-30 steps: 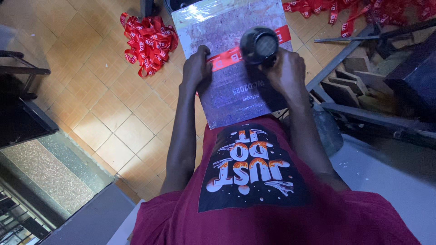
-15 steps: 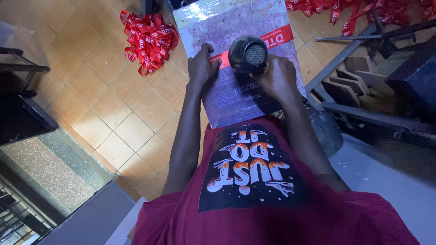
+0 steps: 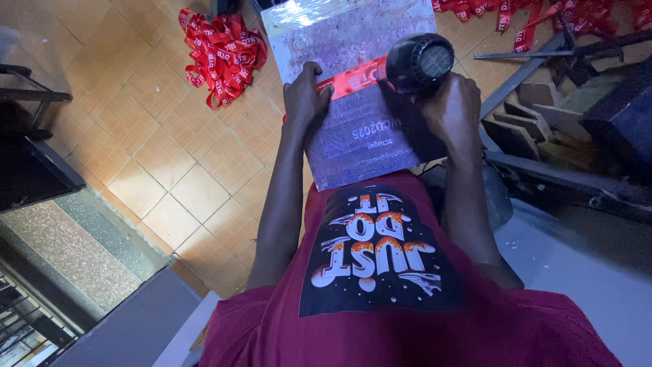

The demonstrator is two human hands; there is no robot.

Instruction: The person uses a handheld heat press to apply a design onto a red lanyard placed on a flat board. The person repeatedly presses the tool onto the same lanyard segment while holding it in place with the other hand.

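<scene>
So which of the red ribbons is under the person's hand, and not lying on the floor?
The single red ribbon stretched flat across the grey board, its end pinned by the left hand. The others lie in heaps on the tiles.

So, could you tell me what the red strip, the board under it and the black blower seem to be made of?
Red strip: looks like woven ribbon, matching the limp, faintly shiny pile on the floor. Board: stiff and flat, grey speckled, glossy at its far edge, perhaps film-wrapped. Black blower: probably matte moulded plastic, with a mesh grille.
</scene>
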